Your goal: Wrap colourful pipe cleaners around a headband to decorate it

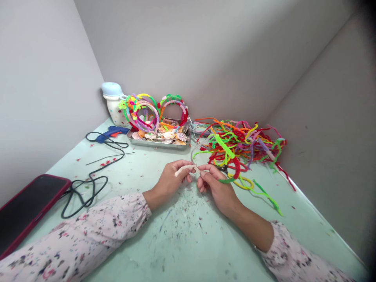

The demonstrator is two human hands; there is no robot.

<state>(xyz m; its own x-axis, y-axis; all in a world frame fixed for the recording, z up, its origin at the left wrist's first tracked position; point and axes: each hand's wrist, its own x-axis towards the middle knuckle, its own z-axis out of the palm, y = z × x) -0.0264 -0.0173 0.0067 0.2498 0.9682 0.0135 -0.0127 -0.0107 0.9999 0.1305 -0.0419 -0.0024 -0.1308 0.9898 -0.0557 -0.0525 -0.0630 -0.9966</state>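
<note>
My left hand pinches a pale, cream-white pipe cleaner near its middle, and one end sticks out over the thumb. Close beside it, my right hand has thumb and forefinger closed at the other end of the pipe cleaner. A headband curves up from between the hands. Its right side is wrapped in green and red with a light green stretch above, and a thin bare grey part shows at its left. The fingertips partly hide where pipe cleaner and band meet.
A metal tray holds shells and several wrapped headbands. Loose coloured pipe cleaners are heaped at the right. Leftward are a white cup, a blue glue gun, a black cord and a phone.
</note>
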